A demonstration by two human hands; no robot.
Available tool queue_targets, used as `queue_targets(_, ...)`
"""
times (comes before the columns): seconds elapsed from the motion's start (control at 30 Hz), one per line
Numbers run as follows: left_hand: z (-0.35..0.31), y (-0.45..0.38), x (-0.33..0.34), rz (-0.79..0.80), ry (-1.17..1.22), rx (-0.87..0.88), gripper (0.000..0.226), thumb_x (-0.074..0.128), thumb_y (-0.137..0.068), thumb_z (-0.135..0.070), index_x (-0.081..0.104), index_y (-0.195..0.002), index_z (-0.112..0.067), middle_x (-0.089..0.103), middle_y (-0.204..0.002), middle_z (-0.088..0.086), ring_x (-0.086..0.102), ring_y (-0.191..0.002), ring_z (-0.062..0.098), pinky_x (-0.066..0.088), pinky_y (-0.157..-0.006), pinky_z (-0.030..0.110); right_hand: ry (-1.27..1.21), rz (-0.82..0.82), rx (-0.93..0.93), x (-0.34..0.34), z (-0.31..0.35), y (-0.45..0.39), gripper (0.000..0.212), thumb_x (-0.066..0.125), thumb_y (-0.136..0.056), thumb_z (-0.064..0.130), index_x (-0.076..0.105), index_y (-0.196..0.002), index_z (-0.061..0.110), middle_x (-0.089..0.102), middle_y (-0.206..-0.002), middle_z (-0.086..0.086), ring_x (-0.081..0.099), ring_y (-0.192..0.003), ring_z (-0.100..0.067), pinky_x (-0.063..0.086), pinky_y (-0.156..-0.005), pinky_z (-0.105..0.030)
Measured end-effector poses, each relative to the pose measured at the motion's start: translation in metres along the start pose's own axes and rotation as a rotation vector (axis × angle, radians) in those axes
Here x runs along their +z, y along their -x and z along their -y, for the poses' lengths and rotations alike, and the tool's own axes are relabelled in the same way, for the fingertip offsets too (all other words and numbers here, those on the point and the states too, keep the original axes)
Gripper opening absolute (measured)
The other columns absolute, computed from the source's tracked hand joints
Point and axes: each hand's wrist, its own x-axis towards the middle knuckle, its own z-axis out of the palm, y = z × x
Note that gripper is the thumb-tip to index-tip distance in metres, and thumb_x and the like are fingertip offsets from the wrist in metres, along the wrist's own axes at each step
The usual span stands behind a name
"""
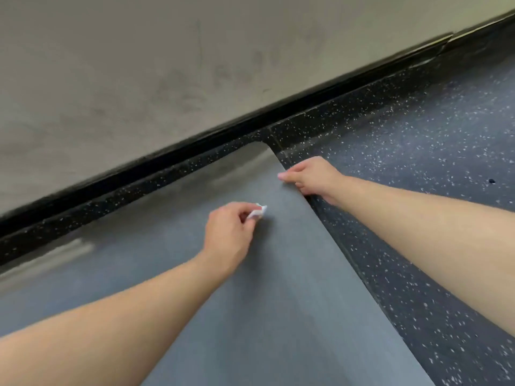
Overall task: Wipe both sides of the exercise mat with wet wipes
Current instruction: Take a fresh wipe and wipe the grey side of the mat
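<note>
mat [195, 288], grey, lies flat on the speckled floor [418, 162] beside the wall [139, 65]. left hand [227, 238] pinches a folded white wet wipe [257, 212] just above it. right hand [312, 178] has its grip curled round the mat's right edge, near the far corner.

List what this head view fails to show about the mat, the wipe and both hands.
- Mat: its near and left ends run off the frame; its underside faces the floor.
- Wet wipe: mostly hidden inside the left hand, so its size and dirtiness are unclear.
- Right hand: fingers tucked under the mat's edge are hidden.
- Mat's far edge: blurred.
</note>
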Motion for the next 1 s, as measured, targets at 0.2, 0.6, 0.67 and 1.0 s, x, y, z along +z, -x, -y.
queue_targets(0.2, 0.013, -0.125, -0.032, -0.117, -0.194, -0.098, 0.019, 0.062, -0.096, -0.038, 0.078, -0.104, -0.03, 0.077, -0.095, -0.004, 0.069, -0.092, 0.02, 0.051, -0.081, 0.025, -0.117, -0.07, 0.123, 0.019, -0.01, -0.037, 0.049, 0.093, -0.081, 0.03, 0.071, -0.122, 0.017, 0.078, -0.108, -0.007, 0.076, -0.095, -0.024, 0.061, -0.091, -0.04)
queue_targets(0.6, -0.022, -0.138, 0.023, 0.073, -0.313, 0.076, 0.02, 0.055, -0.097, -0.024, 0.073, -0.107, -0.03, 0.074, -0.104, -0.002, 0.066, -0.101, 0.026, 0.053, -0.086, 0.038, -0.318, 0.045, 0.195, 0.013, -0.014, -0.058, 0.038, 0.088, -0.084, 0.01, 0.072, -0.118, 0.001, 0.079, -0.107, -0.018, 0.078, -0.092, -0.027, 0.064, -0.081, -0.04)
queue_targets(0.67, -0.021, -0.105, 0.03, 0.077, -0.294, 0.115, 0.019, 0.052, -0.101, -0.029, 0.071, -0.101, -0.027, 0.073, -0.101, -0.002, 0.065, -0.097, 0.027, 0.051, -0.081, 0.041, -0.321, 0.058, 0.191, 0.014, -0.011, -0.054, 0.036, 0.087, -0.085, 0.009, 0.073, -0.116, -0.002, 0.078, -0.108, -0.02, 0.078, -0.088, -0.025, 0.062, -0.075, -0.036)
queue_targets(1.0, -0.035, -0.09, 0.014, 0.36, -0.468, 0.089, 0.022, 0.051, -0.098, -0.029, 0.068, -0.092, -0.017, 0.07, -0.092, 0.009, 0.063, -0.09, 0.034, 0.046, -0.07, 0.034, 0.831, -0.176, -0.334, 0.024, 0.015, -0.042, 0.036, 0.07, -0.099, 0.038, 0.071, -0.123, 0.012, 0.073, -0.108, -0.016, 0.066, -0.11, -0.039, 0.051, -0.089, -0.041)
